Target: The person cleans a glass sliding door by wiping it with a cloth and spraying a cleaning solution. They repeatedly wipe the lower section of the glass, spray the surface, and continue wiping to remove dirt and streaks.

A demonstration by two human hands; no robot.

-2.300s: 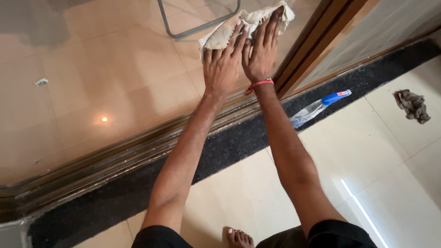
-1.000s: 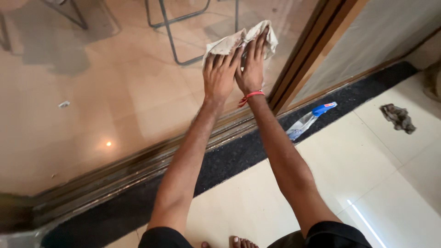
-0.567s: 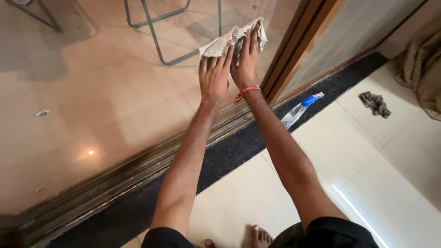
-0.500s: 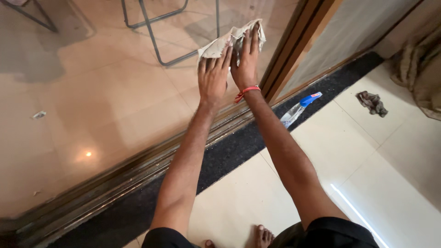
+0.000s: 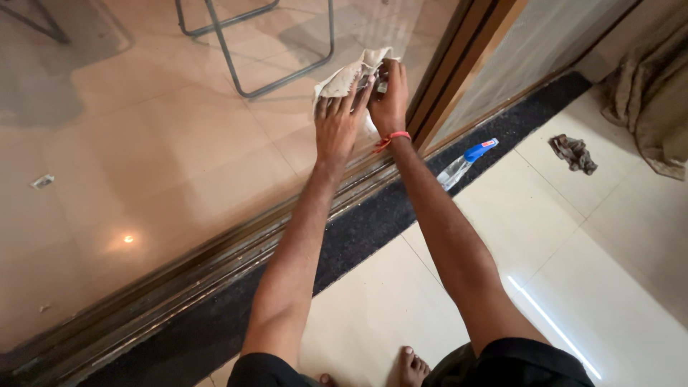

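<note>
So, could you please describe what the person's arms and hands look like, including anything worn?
Both arms are bare from the black short sleeves down. The right hand has a thin red thread band around its wrist; the left hand wears nothing. No gloves, rings or watch show.

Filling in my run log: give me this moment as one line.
left hand: flat on cloth | right hand: gripping cloth | surface: glass door | floor: spray bottle, rag

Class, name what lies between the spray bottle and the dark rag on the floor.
Only bare pale floor tile separates the spray bottle from the dark rag, per the head view.
</note>
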